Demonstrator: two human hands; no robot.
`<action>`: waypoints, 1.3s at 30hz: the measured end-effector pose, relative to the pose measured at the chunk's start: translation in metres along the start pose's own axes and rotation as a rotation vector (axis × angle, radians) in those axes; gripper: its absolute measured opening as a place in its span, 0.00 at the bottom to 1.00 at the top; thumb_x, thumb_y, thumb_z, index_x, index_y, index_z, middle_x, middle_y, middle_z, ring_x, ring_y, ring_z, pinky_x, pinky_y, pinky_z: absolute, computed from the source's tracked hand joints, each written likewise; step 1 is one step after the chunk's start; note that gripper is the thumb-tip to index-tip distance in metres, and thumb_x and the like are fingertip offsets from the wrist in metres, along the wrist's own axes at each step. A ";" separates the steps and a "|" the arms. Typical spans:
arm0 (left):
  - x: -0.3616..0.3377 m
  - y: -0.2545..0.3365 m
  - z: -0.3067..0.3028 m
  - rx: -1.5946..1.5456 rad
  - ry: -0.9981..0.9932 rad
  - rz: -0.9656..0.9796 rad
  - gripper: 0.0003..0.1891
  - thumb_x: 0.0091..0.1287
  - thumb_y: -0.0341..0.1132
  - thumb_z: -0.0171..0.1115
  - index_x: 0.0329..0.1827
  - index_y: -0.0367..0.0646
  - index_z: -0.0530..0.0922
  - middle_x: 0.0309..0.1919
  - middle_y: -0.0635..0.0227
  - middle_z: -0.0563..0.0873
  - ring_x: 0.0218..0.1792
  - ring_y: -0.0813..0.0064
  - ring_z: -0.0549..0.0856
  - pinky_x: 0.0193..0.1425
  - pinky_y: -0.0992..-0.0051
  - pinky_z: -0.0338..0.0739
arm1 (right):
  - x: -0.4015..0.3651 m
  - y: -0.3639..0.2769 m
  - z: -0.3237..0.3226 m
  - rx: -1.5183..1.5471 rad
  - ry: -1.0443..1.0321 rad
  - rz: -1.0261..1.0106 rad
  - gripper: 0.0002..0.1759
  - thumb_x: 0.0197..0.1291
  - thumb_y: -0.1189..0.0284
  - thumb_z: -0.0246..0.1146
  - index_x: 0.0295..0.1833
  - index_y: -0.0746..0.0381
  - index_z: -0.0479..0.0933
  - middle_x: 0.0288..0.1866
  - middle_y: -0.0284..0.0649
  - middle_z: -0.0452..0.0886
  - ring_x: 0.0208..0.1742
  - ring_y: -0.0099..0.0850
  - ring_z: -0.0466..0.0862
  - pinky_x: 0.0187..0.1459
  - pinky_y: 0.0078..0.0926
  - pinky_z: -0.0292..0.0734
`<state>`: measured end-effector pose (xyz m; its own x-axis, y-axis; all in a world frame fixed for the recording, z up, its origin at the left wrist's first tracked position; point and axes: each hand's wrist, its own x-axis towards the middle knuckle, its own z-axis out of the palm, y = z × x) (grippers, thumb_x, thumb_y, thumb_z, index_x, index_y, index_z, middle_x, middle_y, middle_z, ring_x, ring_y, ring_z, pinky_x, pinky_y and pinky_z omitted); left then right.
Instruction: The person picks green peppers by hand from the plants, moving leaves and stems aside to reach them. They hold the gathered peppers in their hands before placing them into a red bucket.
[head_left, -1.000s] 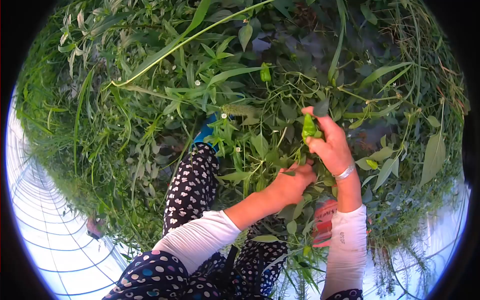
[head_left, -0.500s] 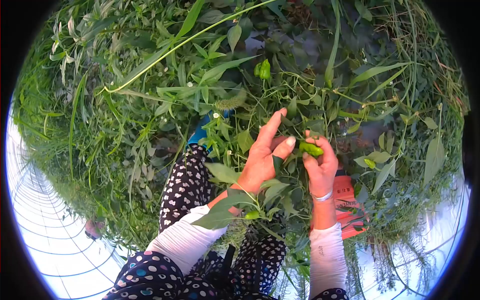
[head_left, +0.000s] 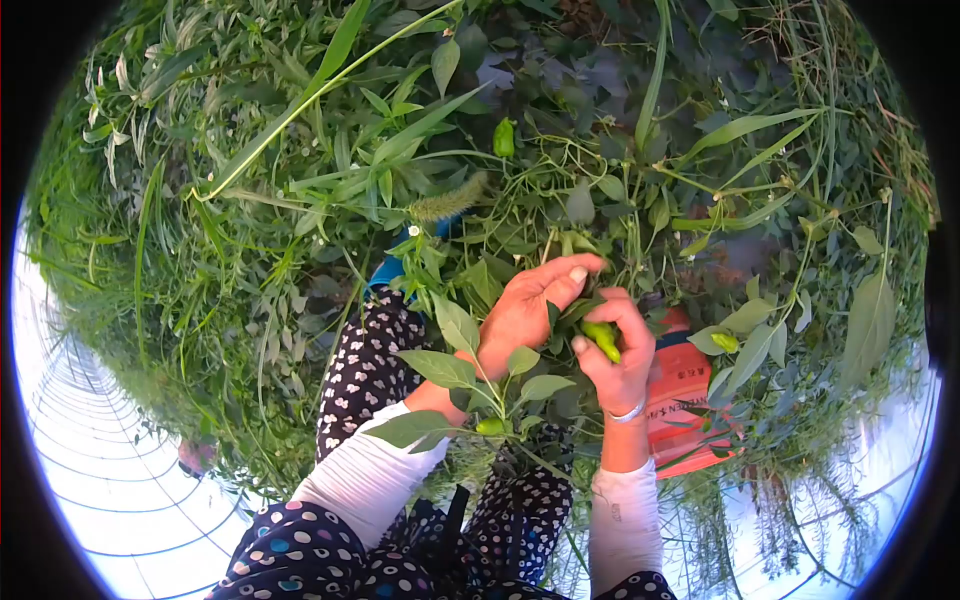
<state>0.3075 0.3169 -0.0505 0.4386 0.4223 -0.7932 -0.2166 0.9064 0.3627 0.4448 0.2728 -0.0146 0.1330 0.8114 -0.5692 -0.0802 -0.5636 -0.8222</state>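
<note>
My right hand (head_left: 622, 350) curls its fingers and thumb around a small green pepper (head_left: 602, 341), whose tip points down and right. Just to the left, my left hand (head_left: 530, 308) has its thumb and forefinger pressed together on the leafy pepper plant (head_left: 572, 243); the exact part pinched is hidden. A few leaves show between the two hands. Another green pepper (head_left: 503, 138) hangs above them among the stems. One more pepper (head_left: 491, 426) sits under leaves in front of my left forearm, and a small pepper (head_left: 725, 342) is off to the right.
A red printed bag (head_left: 685, 405) lies beside my right wrist. Long grass blades (head_left: 655, 85) and a bristly seed head (head_left: 448, 200) cross the growth. A blue shoe (head_left: 385, 272) stands among the weeds. Pale sheeting (head_left: 100, 480) with curved lines borders the plants.
My left fingers have gone from spread out to closed on the plant. My right hand has moved slightly left and down, the pepper in it tilting downward.
</note>
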 end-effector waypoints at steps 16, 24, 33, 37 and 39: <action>-0.007 -0.003 -0.003 1.161 -0.136 0.435 0.16 0.53 0.31 0.65 0.47 0.40 0.79 0.41 0.59 0.82 0.40 0.64 0.83 0.43 0.73 0.77 | 0.064 -0.122 -0.005 -0.411 -0.006 -0.446 0.11 0.37 0.78 0.61 0.32 0.66 0.75 0.26 0.41 0.76 0.31 0.38 0.77 0.40 0.32 0.74; -0.013 0.030 -0.011 -0.214 -0.007 -0.070 0.25 0.60 0.50 0.62 0.49 0.36 0.77 0.45 0.66 0.82 0.46 0.73 0.80 0.52 0.75 0.74 | 0.058 -0.076 0.023 -0.397 -0.431 -0.206 0.10 0.38 0.80 0.67 0.28 0.63 0.74 0.23 0.38 0.73 0.25 0.35 0.76 0.28 0.28 0.70; -0.006 0.021 -0.006 -0.345 -0.084 -0.432 0.13 0.65 0.35 0.59 0.48 0.37 0.76 0.34 0.64 0.84 0.33 0.78 0.83 0.38 0.79 0.79 | 0.004 -0.028 0.038 -0.460 -0.154 -0.378 0.17 0.30 0.75 0.76 0.29 0.59 0.76 0.29 0.34 0.76 0.28 0.35 0.75 0.33 0.30 0.70; -0.005 0.007 -0.006 -0.277 -0.032 -0.326 0.09 0.66 0.36 0.59 0.39 0.39 0.78 0.29 0.72 0.82 0.30 0.85 0.79 0.33 0.83 0.75 | 0.007 -0.029 0.036 -0.381 -0.089 -0.461 0.18 0.32 0.74 0.77 0.31 0.60 0.76 0.30 0.35 0.76 0.30 0.35 0.77 0.34 0.28 0.71; -0.005 0.001 -0.004 -0.220 -0.015 -0.280 0.08 0.67 0.37 0.59 0.36 0.40 0.79 0.28 0.75 0.82 0.28 0.87 0.78 0.32 0.84 0.73 | 0.008 -0.032 0.033 -0.223 0.055 -0.390 0.18 0.35 0.73 0.77 0.33 0.62 0.76 0.31 0.37 0.76 0.32 0.34 0.78 0.36 0.26 0.72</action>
<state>0.3015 0.3156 -0.0486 0.5200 0.1592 -0.8392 -0.2682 0.9632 0.0165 0.4162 0.3025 0.0070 0.1635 0.9638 -0.2105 0.2001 -0.2413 -0.9496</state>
